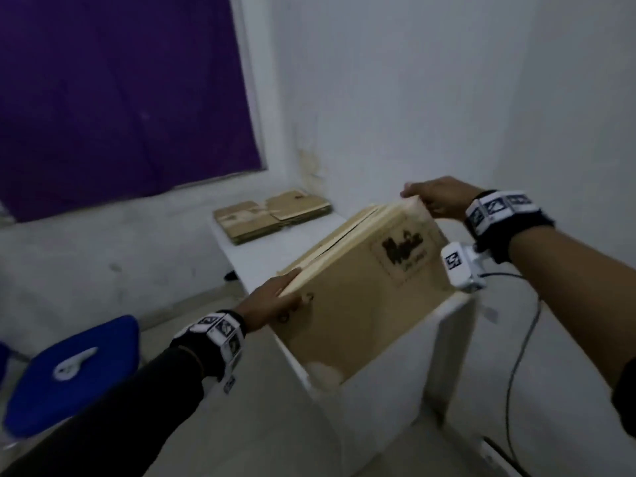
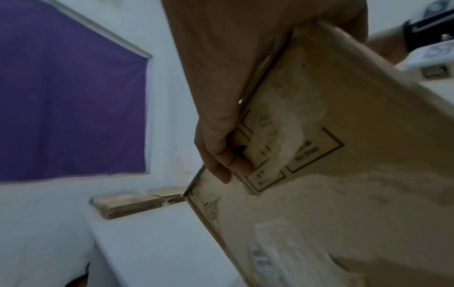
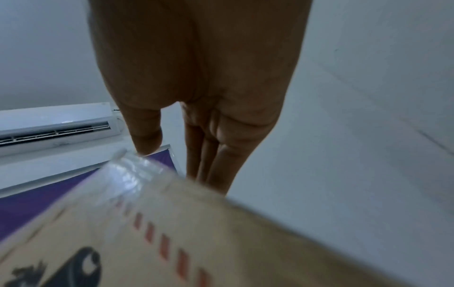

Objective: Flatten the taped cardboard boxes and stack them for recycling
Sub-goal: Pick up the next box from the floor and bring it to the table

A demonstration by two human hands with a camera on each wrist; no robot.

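Note:
A flattened cardboard box (image 1: pixel 361 304) with a dark printed logo hangs tilted above the white table (image 1: pixel 241 259), held by both hands. My left hand (image 1: pixel 287 292) grips its near left corner, fingers (image 2: pixel 226 163) curled round the edge. My right hand (image 1: pixel 418 199) pinches the far upper corner, where clear tape (image 3: pixel 127 174) shines; the thumb (image 3: pixel 147 139) lies on the printed side and the fingers (image 3: pixel 213 165) go behind. A stack of flattened boxes (image 1: pixel 272 215) lies at the table's far end against the wall, also low in the left wrist view (image 2: pixel 137 203).
A blue chair (image 1: pixel 75 366) stands low on the left. A purple curtain (image 1: pixel 120 98) covers the window, with an air conditioner (image 3: pixel 54 126) above it. A cable (image 1: pixel 516 366) hangs to the right of the table. White walls close in behind and to the right.

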